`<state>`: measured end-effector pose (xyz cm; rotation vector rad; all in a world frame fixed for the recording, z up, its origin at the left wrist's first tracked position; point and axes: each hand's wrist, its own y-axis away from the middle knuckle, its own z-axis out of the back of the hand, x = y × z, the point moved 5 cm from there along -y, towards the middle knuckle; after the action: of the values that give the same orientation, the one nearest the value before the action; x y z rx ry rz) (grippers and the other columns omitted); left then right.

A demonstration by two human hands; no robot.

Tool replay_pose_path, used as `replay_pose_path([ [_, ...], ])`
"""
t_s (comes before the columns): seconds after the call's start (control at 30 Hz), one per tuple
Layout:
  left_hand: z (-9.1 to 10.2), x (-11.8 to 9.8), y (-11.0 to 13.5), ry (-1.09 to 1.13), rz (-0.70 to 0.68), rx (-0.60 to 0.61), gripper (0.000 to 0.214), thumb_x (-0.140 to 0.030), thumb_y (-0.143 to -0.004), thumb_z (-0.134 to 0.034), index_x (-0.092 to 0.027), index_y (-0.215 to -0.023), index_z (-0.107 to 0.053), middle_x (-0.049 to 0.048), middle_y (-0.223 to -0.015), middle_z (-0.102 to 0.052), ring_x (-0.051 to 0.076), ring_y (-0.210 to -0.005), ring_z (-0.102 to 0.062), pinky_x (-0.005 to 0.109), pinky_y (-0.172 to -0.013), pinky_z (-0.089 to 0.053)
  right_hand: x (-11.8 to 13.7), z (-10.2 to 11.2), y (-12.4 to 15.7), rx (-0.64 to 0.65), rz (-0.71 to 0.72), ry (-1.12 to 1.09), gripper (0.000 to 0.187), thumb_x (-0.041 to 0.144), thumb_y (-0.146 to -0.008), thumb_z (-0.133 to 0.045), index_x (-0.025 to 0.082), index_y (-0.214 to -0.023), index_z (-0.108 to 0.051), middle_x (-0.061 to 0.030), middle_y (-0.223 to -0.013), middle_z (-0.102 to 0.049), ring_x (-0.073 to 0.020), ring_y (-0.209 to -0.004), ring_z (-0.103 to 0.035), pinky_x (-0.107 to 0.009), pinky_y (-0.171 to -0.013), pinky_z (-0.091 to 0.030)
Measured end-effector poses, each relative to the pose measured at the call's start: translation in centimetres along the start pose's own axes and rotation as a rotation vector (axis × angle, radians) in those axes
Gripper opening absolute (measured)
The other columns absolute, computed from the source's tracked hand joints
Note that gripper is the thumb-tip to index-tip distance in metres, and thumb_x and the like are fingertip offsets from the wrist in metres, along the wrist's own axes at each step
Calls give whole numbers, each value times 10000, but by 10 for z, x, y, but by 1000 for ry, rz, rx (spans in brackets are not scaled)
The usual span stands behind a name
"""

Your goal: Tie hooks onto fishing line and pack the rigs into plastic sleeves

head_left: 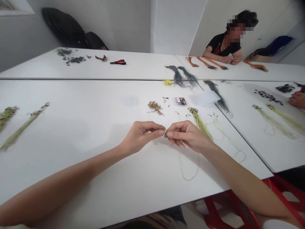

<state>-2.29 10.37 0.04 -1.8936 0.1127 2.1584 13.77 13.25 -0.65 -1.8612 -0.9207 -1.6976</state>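
My left hand (pixel 140 135) and my right hand (pixel 186 135) meet fingertip to fingertip over the white table (pixel 83 127). Both pinch a tiny piece at the end of a thin pale cord (pixel 189 173), which loops down onto the table below my right wrist. Just beyond my right hand lies a bundle of yellow-green cords (pixel 202 122). A small heap of brownish metal bits (pixel 155 107) and a few tiny black beads (pixel 165 100) lie further out.
A small packet (pixel 180 101) and a clear plastic bag (pixel 205 98) lie past the beads. Grey cord bundles (pixel 182 76), red pliers (pixel 118 62) and yellow-green bundles (pixel 21 127) are spread about. Another person (pixel 226 44) sits at the far table; someone's hand (pixel 297 99) shows at right. Red stools (pixel 238 210) stand below.
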Motion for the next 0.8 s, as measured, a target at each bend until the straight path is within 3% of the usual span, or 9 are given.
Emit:
replay_pose_path([
  [0.37,-9,3,-2,193,86,101,119,-247,-872,-643,-152,-844,-708,36,-821,-664,136,-802,-598,265,-732,-452,-2,-1,-1,7,-4,-19,151,276,-819,-698,130,-779,-693,-14,-655,-660,-31,-398,-456,-190,-412,-321],
  [0.8,-3,4,-1,67,4,97,104,-253,-856,-662,-177,-844,-732,40,-872,-610,134,-797,-554,279,-710,-421,1,-1,0,30,-18,-59,142,273,-814,-702,133,-792,-698,-7,-647,-666,-22,-374,-447,-185,-398,-323],
])
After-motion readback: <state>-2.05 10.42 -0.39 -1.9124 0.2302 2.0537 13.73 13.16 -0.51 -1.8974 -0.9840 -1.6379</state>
